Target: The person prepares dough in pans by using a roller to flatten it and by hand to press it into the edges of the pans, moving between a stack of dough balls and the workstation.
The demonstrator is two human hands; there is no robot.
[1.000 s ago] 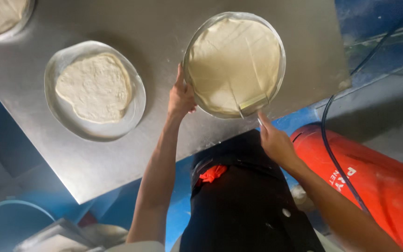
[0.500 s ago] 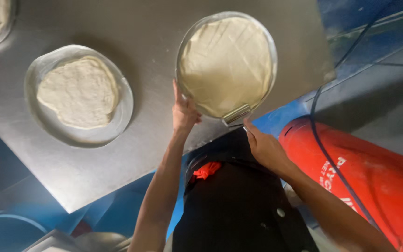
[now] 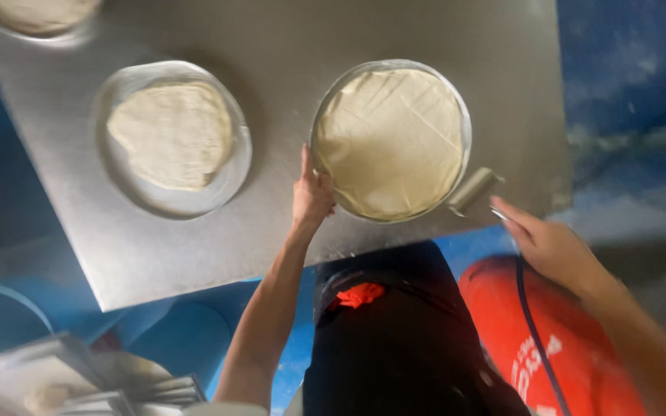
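Nearest the camera, low in the view, a black round container (image 3: 402, 339) sits between the forearms, with an orange cylinder (image 3: 549, 347) at its 3 o'clock, a dark cable lying over it. The left hand (image 3: 311, 196) is up at the near edge of the steel table (image 3: 287, 31), its fingers together and curled against the rim of the pan (image 3: 391, 139) at the pan's 9 o'clock, thumb up along the rim; it touches the pan. The right hand (image 3: 553, 246) is off the table's near right corner, at about the pan's 4 o'clock, and pinches the handle of a small roller (image 3: 473, 189); the fingers are blurred, so the exact grip cannot be told. The roller's barrel lies just outside the pan rim at 4 o'clock, its long axis running from 7 to 1 o'clock, close to the rim if not touching it. So the left hand is the nearer one to the pan. The dough (image 3: 391, 142) fills the pan edge to edge. Farther left, well apart, a second pan (image 3: 229, 181) holds a smaller, uneven round of dough (image 3: 171, 135), and a third pan (image 3: 32, 19) shows at the far left corner
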